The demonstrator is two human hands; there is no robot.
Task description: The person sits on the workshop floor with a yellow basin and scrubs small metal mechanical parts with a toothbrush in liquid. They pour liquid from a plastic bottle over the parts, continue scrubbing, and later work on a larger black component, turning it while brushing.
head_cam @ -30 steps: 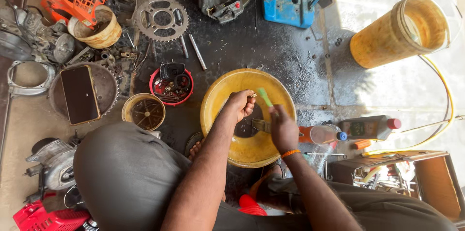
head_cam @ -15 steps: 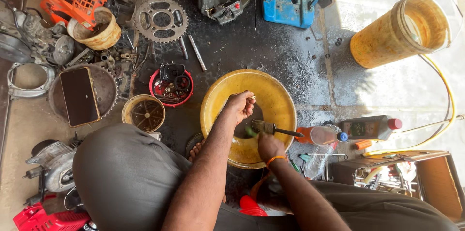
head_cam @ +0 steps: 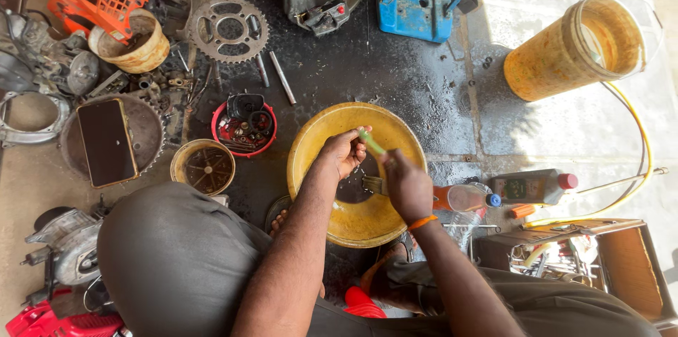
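A yellow basin (head_cam: 321, 143) sits on the oily floor in front of me, dark liquid in its bottom. Over it my left hand (head_cam: 345, 153) is closed on a small dark metal part (head_cam: 360, 185) that is mostly hidden by my fingers. My right hand (head_cam: 406, 183) grips a green-handled brush (head_cam: 370, 142), its handle pointing up and left between the two hands. An orange band circles my right wrist. The brush head is hidden.
A red bowl of small parts (head_cam: 244, 125), a small round tin (head_cam: 203, 166), a sprocket (head_cam: 229, 28), a phone on a disc (head_cam: 106, 140), and engine pieces lie left. A tipped yellow bucket (head_cam: 572, 47), bottles (head_cam: 530, 187) and a toolbox (head_cam: 593, 256) lie right.
My right hand lifted from low beside the basin to over its middle, and the brush handle swung from lying sideways to pointing up. My left hand stayed over the basin.
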